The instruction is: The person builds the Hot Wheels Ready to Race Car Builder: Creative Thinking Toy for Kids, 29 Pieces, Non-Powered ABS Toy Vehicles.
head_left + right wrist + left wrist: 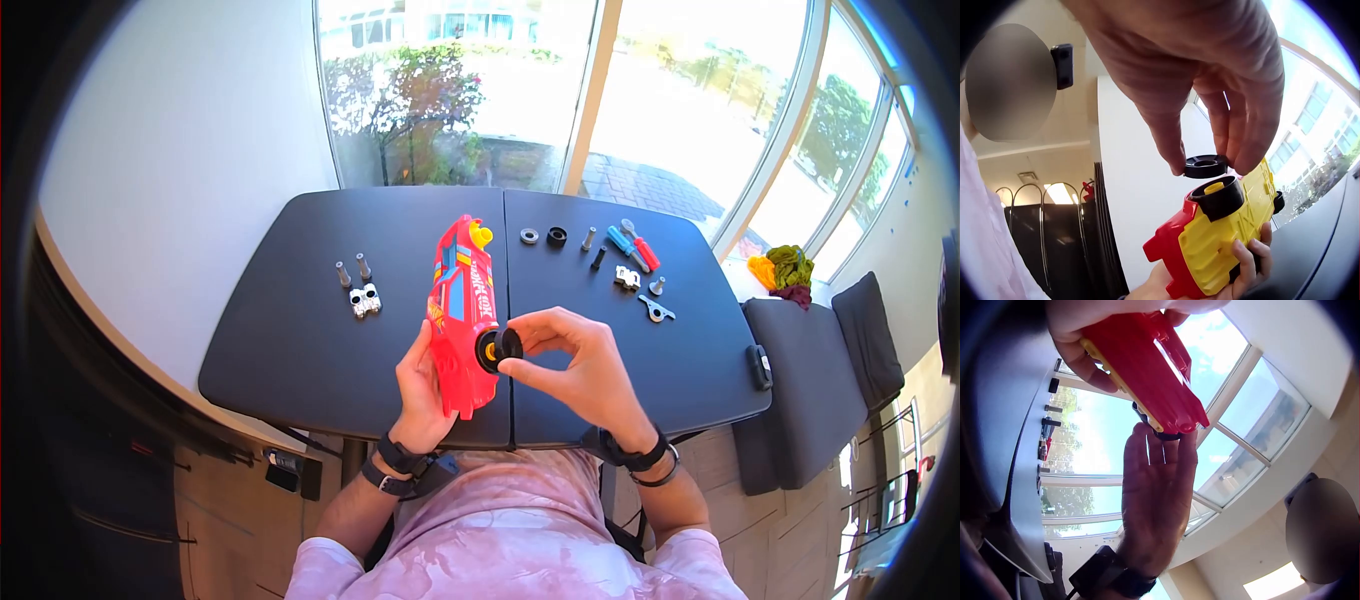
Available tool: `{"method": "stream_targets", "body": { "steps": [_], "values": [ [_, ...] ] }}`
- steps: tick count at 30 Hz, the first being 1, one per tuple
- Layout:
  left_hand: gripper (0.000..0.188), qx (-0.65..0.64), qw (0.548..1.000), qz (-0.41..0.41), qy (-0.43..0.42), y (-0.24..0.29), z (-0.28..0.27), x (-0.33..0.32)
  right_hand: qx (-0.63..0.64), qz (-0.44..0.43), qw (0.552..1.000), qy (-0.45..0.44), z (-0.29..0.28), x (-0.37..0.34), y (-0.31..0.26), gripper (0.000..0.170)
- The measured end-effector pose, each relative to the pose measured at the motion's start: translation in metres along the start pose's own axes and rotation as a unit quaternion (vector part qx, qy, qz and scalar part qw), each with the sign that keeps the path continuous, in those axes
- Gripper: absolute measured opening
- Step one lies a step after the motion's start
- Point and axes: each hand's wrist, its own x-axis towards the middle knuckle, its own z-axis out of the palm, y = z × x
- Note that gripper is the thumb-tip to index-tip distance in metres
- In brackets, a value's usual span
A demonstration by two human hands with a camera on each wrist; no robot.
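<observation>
A red toy truck [462,300] with a yellow underside [1216,262] is held over the near middle of the black table. My left hand [420,385] grips its rear and lower side, fingers wrapped onto the yellow base. Between thumb and fingertips my right hand [585,365] pinches a black wheel ring [1205,167]. In the right wrist view that ring hovers just above a black wheel [1222,203], whose yellow hub peg [1214,188] shows at its centre. At the truck's other end, a yellow hub [481,235] has no black wheel around it.
Right of the table seam lie a grey ring [529,237], a black wheel [557,238], several bolts, blue and red screwdrivers [641,250], a silvery block [627,278] and a flat wrench [657,308]. Two bolts [343,274] stand at left beside another silvery block [366,301].
</observation>
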Motion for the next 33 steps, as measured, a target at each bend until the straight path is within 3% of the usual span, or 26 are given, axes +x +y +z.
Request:
{"method": "stream_targets", "body": {
  "steps": [9,15,33],
  "values": [
    [0.056,-0.002,1.000,-0.007,-0.015,0.002,-0.002,-0.001,-0.112,0.005,0.994,0.012,0.014,-0.004,0.005,0.045],
    [0.057,-0.007,1.000,-0.001,-0.011,0.000,-0.001,0.000,0.036,0.036,0.999,-0.008,0.011,-0.010,0.002,0.046],
    [0.062,0.016,1.000,-0.001,-0.010,0.001,0.002,-0.001,0.061,0.047,0.997,-0.007,0.013,-0.012,0.011,0.042]
  ]
}}
